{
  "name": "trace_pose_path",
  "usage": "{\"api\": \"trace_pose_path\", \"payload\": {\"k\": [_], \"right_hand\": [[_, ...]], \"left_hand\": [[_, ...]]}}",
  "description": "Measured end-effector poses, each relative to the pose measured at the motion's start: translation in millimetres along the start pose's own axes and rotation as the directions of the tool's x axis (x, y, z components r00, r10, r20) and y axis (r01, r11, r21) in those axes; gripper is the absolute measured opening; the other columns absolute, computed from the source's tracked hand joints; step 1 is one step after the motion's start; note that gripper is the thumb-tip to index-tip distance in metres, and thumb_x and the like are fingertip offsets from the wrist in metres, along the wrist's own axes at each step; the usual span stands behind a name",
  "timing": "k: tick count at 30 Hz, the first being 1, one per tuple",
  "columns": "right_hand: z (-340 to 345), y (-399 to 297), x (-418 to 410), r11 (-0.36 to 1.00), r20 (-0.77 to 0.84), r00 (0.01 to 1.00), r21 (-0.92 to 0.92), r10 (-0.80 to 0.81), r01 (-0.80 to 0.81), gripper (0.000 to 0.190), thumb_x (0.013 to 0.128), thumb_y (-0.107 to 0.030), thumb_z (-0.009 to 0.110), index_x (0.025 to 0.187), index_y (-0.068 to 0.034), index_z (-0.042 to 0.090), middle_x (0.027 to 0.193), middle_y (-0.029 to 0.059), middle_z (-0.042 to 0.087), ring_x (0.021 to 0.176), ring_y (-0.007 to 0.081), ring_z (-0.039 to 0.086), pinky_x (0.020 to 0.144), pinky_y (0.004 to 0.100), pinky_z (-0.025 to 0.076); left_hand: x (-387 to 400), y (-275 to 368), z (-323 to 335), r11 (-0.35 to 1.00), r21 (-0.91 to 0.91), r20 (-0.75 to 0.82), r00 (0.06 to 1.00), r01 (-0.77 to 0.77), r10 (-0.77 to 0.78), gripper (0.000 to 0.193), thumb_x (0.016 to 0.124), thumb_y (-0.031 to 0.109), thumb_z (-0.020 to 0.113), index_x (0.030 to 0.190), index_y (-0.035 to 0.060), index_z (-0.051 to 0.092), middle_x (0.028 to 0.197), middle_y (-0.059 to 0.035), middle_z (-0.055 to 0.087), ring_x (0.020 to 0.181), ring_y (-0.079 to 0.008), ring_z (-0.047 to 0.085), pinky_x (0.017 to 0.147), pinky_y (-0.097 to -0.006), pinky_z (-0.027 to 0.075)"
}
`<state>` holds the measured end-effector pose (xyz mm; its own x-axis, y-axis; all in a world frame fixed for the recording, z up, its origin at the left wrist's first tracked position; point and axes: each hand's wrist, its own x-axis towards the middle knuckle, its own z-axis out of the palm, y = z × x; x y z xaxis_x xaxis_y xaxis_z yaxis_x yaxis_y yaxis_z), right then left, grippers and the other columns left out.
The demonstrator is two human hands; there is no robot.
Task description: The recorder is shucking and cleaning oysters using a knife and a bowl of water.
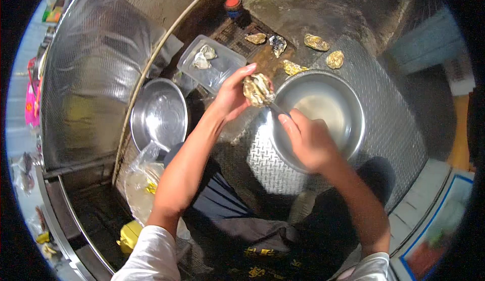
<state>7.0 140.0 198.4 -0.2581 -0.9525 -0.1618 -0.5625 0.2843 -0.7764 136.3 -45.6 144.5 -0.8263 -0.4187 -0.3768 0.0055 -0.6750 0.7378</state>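
My left hand (232,93) holds up an oyster (258,90), its rough shell clasped between thumb and fingers. In my right hand (308,139) is a thin metal blade, probably an oyster knife (279,109), whose tip meets the lower right edge of the shell. My grip hides most of its handle. Below and to the right of the oyster, a wide steel basin (358,129) contains cloudy liquid. Beyond my left hand, a clear plastic tub (227,55) contains opened oyster pieces (202,62).
Several whole oysters (316,42) lie on the wet floor past the basin. A second steel bowl (159,114) stands at left, near a clear plastic bag (142,190). A red-topped container (233,6) is by the floor grate (227,32). Metal tread plate (394,129) covers the right side.
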Motion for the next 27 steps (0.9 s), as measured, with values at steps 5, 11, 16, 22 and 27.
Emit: {"api": "trace_pose_path", "payload": {"k": [5,11,16,22,27], "right_hand": [[12,4,4,0.996,0.126,0.992,-0.091,0.014,-0.003,0.031,0.100,-0.030,0.046,0.090,-0.001,0.052,0.071,0.0294,0.059,0.071,0.0499,0.060,0.063,0.0579,0.046],[21,25,2,0.967,0.123,0.989,-0.231,-0.084,0.111,0.029,0.102,-0.028,0.041,0.096,-0.001,0.050,0.074,0.0297,0.061,0.074,0.0501,0.061,0.066,0.0592,0.047],[26,19,3,0.927,0.139,0.990,-0.373,0.034,0.020,0.031,0.101,-0.031,0.042,0.091,-0.002,0.049,0.070,0.0276,0.062,0.069,0.0487,0.062,0.064,0.0575,0.049],[30,38,9,0.788,0.043,0.995,-0.608,-0.089,0.097,0.028,0.099,-0.030,0.050,0.087,-0.004,0.049,0.064,0.0224,0.062,0.056,0.0428,0.063,0.053,0.0517,0.052],[19,33,15,0.684,0.032,0.967,-0.700,-0.255,0.204,0.029,0.098,-0.029,0.052,0.082,-0.005,0.048,0.060,0.0188,0.062,0.051,0.0384,0.063,0.046,0.0470,0.051]], "left_hand": [[-4,-4,2,1.000,0.024,-0.022,1.000,0.006,-0.006,0.043,0.096,0.042,0.051,0.100,0.0009,0.063,0.094,-0.0118,0.068,0.084,-0.0206,0.066,0.079,-0.0342,0.053],[1,-8,12,0.982,-0.185,-0.093,0.994,0.031,-0.049,0.033,0.092,0.037,0.063,0.110,0.0086,0.060,0.096,-0.0073,0.068,0.084,-0.0165,0.068,0.075,-0.0338,0.057],[3,-14,6,0.982,-0.161,-0.050,0.993,0.098,-0.107,0.024,0.092,0.034,0.063,0.105,0.0135,0.062,0.088,-0.0022,0.068,0.078,-0.0121,0.068,0.071,-0.0313,0.057],[22,-28,-2,0.974,-0.206,0.023,0.996,0.091,-0.089,0.032,0.093,0.035,0.061,0.104,0.0056,0.063,0.094,-0.0106,0.071,0.081,-0.0177,0.070,0.076,-0.0325,0.057],[33,-25,-7,0.975,-0.217,0.071,0.997,0.049,-0.034,0.034,0.095,0.033,0.057,0.110,0.0028,0.063,0.099,-0.0149,0.071,0.088,-0.0198,0.070,0.081,-0.0338,0.057]]}}
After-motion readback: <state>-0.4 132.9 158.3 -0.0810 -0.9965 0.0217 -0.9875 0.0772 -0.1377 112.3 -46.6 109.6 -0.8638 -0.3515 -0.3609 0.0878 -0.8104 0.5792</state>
